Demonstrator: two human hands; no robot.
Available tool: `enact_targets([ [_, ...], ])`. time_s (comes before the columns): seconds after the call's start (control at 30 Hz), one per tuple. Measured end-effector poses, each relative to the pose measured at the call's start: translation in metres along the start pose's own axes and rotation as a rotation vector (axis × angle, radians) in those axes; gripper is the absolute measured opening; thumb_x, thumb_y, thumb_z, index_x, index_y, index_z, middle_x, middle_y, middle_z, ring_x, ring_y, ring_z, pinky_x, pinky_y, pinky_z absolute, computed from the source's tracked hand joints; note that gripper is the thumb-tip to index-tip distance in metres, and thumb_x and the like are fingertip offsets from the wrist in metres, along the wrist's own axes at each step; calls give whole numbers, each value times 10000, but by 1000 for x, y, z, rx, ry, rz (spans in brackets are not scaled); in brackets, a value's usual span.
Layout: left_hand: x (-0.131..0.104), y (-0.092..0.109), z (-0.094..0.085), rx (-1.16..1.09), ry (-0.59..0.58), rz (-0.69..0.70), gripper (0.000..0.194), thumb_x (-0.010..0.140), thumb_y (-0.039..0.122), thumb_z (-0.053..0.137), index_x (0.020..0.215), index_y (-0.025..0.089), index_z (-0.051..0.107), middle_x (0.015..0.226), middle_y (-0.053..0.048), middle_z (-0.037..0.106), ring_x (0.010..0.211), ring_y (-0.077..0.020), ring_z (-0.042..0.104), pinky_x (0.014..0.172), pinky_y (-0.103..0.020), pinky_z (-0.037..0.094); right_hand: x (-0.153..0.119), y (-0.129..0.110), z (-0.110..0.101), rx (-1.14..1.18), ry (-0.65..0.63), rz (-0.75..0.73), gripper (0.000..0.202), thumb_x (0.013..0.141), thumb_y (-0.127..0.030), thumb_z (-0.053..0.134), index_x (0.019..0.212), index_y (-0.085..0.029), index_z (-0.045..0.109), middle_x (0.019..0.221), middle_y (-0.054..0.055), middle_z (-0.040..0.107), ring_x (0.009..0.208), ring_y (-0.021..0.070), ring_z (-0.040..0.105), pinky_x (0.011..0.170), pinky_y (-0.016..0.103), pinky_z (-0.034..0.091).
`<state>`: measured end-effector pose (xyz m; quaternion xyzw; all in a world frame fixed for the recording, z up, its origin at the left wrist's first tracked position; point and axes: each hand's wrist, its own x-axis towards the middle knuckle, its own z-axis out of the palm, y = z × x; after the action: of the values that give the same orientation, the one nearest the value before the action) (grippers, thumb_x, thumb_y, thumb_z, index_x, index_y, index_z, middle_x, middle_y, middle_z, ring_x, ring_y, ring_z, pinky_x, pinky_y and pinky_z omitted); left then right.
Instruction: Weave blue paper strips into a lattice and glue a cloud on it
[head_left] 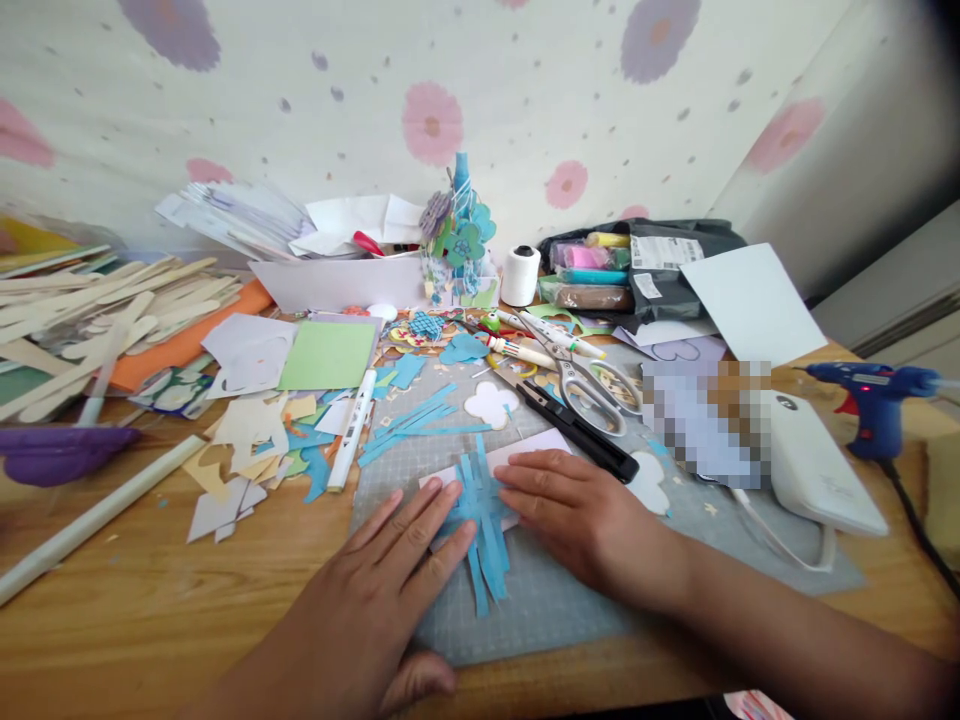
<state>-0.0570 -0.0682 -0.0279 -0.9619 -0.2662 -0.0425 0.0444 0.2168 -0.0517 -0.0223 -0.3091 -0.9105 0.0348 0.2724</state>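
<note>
Blue paper strips [486, 545] are laid crosswise over one another on a pale sheet of paper [540, 447], on a grey cutting mat [555, 615]. My left hand [379, 575] lies flat on the left ends of the strips, fingers stretched out. From the other side my right hand [600, 520] presses flat on their right ends, its fingers straight. Part of the crossing is hidden under my fingertips. Loose blue strips [420, 415] are scattered just beyond, near a white cloud-shaped cutout [491, 403].
A black utility knife [581, 430] and grey-handled scissors [589, 385] lie behind my right hand. At right are a white power bank [821, 465] and a blue glue gun [877, 400]. Paper scraps [251, 435], a white marker [352, 430] and craft sticks [97, 310] crowd the left.
</note>
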Motion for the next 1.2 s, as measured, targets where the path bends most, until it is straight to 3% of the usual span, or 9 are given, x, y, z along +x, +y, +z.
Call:
enact_targets([
  [0.17, -3, 1, 6, -31, -43, -25, 1010, 637, 602, 756, 1472, 247, 312, 1562, -182, 231, 1375, -390, 333, 1018, -532, 439, 4, -2, 13, -46, -54, -48, 267, 966, -163, 456, 1097, -92, 678, 1177, 127, 695, 1107, 246, 630, 976, 407, 527],
  [0.5, -2, 4, 5, -108, -12, -49, 858, 744, 591, 671, 1455, 223, 361, 1539, -156, 316, 1369, -353, 358, 1084, -508, 364, 8, -2, 21, -28, -30, -52, 263, 968, -162, 450, 1009, -81, 696, 1099, 117, 714, 986, 237, 635, 900, 367, 554],
  [0.67, -4, 6, 7, -39, -1, -42, 934, 706, 603, 699, 1459, 176, 348, 1519, -156, 352, 1339, -348, 409, 1054, -486, 411, 7, -2, 22, -10, -28, -30, 256, 966, -172, 461, 1013, -85, 696, 1103, 112, 711, 988, 238, 628, 906, 360, 545],
  [0.93, -7, 3, 6, -36, 15, -15, 875, 736, 472, 731, 1464, 188, 336, 1546, -168, 288, 1359, -352, 380, 1032, -494, 438, 6, 1, 24, -21, -23, -43, 246, 967, -207, 473, 1044, -134, 695, 1100, 111, 704, 987, 236, 621, 898, 383, 536],
  [1.2, -9, 2, 10, -55, 47, -29, 745, 793, 416, 685, 1431, 166, 391, 1508, -148, 381, 1347, -319, 409, 1070, -457, 402, 6, 1, 25, 1, -11, -32, 249, 960, -192, 476, 1040, -124, 701, 1096, 107, 708, 975, 243, 617, 902, 395, 536],
])
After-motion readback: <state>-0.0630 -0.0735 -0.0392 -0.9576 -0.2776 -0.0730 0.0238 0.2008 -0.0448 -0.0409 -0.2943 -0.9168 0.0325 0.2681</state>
